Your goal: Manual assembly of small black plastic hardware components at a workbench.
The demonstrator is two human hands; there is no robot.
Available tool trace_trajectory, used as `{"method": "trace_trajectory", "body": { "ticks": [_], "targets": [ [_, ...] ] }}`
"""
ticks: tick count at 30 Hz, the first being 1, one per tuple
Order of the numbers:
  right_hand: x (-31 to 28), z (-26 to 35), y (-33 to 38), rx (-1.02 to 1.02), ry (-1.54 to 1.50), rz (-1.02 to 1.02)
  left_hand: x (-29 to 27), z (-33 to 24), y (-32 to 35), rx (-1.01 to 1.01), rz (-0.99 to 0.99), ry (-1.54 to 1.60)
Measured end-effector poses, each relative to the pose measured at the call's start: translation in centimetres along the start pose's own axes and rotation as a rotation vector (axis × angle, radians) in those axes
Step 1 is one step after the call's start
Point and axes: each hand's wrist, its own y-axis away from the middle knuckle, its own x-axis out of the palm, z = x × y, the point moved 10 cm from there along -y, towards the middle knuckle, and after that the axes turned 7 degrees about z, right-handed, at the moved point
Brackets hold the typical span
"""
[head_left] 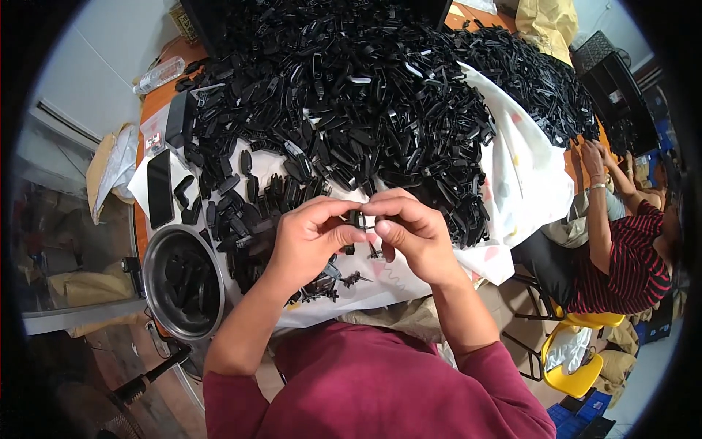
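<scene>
A small black plastic part (359, 219) is pinched between my two hands, above the near edge of the cloth-covered table. My left hand (303, 238) grips its left side between thumb and fingers. On its right side, the thumb and fingers of my right hand (418, 238) are closed on it too. Fingertips hide much of the part, so its exact kind cannot be made out. Beyond my hands rises a large heap of similar black plastic pieces (344, 95). Smaller black bits (322, 287) lie on the white cloth just below my left hand.
A metal bowl (152, 300) with black pieces in it stands at the left. A phone (159, 189) and a plastic bottle (161, 74) lie farther back. White patterned cloth (523, 179) spreads right. A person in a striped shirt (621, 252) works there beside a yellow chair (574, 374).
</scene>
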Motion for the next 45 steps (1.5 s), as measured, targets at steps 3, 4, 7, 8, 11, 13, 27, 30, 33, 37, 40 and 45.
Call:
{"method": "trace_trajectory", "body": {
  "ticks": [3, 4, 7, 8, 11, 13, 27, 30, 33, 37, 40, 45],
  "targets": [
    [-0.4, -1.1, 0.5, 0.065, -0.105, -0.029, 0.2, -2.0, 0.6, 0.251, 0.005, -0.179],
    [-0.4, -1.2, 0.7, 0.067, -0.106, -0.031, 0.3, -2.2, 0.6, 0.249, 0.006, -0.178],
    [-1.5, -1.4, 1.8, 0.132, -0.075, -0.192, 0.6, -3.6, 1.1, 0.277, -0.034, -0.347],
    [-1.8, 0.4, 2.0, -0.033, 0.170, -0.246, 0.8, -4.1, 1.0, 0.278, -0.031, -0.346],
    [-2.0, 1.0, 2.6, -0.070, 0.220, -0.304, 1.6, -6.6, 1.6, 0.395, -0.072, -0.616],
    [-0.1, 4.6, 3.1, -0.367, 0.685, -0.221, 2.0, -7.1, 2.0, 0.422, -0.104, -0.725],
    [1.2, 2.5, 5.1, -0.272, 0.858, -0.267, 2.5, 2.2, 2.5, 0.069, -0.192, 0.328],
    [-0.1, -1.1, 5.0, 0.027, 0.372, -0.272, 1.7, 1.7, 3.3, 0.087, -0.162, 0.273],
    [1.9, -3.7, 4.9, 0.142, 0.151, -0.171, 0.5, 2.4, 4.5, 0.004, -0.149, 0.301],
    [3.7, -5.7, 3.9, 0.167, 0.178, -0.195, -1.8, 3.3, 5.4, -0.042, -0.226, 0.300],
    [3.7, -5.8, 2.0, 0.098, 0.303, -0.035, -3.8, 3.0, 5.9, -0.064, -0.375, 0.204],
    [1.3, -8.3, 1.1, 0.343, 1.103, -0.004, -8.6, -1.6, 2.4, 0.081, -0.541, -0.629]
  ]
}}
